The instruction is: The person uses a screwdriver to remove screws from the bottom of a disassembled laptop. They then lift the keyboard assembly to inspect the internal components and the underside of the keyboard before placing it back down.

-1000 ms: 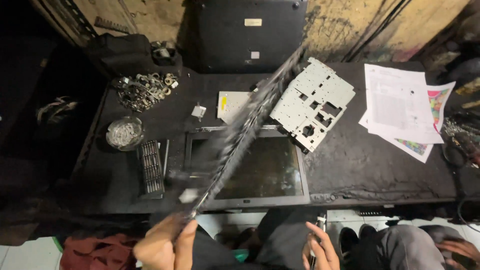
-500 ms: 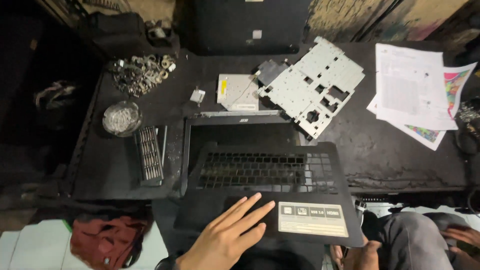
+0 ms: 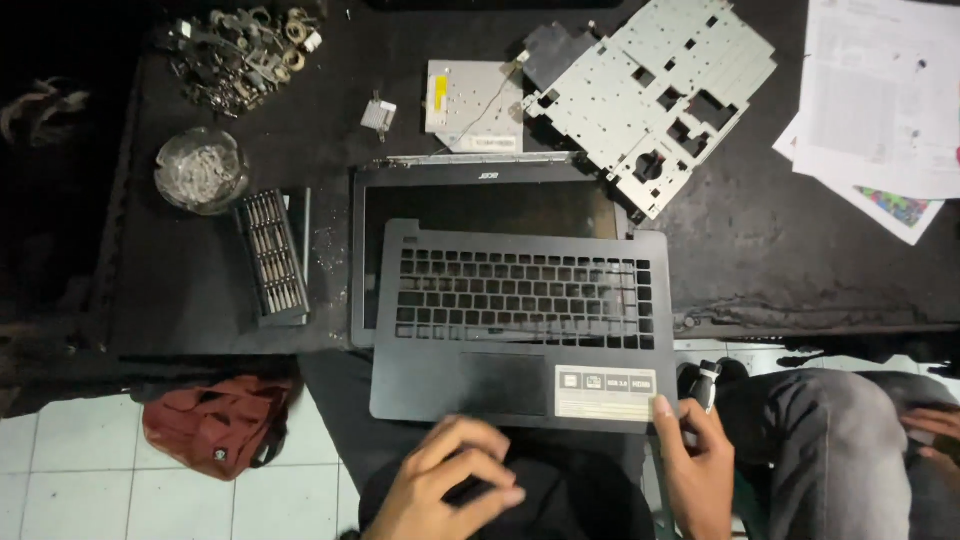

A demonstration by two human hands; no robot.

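Observation:
A black laptop palmrest frame point(image 3: 520, 320) with empty key openings lies flat, half on the table and half over my lap. Under its far edge lies a dark screen panel point(image 3: 480, 200). My left hand point(image 3: 450, 485) rests with bent fingers on dark cloth just below the frame's front edge and holds nothing. My right hand point(image 3: 695, 460) touches the frame's lower right corner with its thumb. A small light-tipped tool point(image 3: 708, 380) sticks up from its fingers.
On the black table point(image 3: 800, 250): a perforated metal plate point(image 3: 650, 90), a flat silver drive point(image 3: 470, 95), a bit set point(image 3: 272, 255), a glass dish point(image 3: 200, 168), a pile of metal parts point(image 3: 235, 50), papers point(image 3: 880, 100). A red bag point(image 3: 215, 425) lies on the floor. Another hand point(image 3: 935, 425) rests on a grey trouser leg at the right.
The palmrest frame was held up on edge, then came down flat with its key side up. My left hand has slid off it toward my lap.

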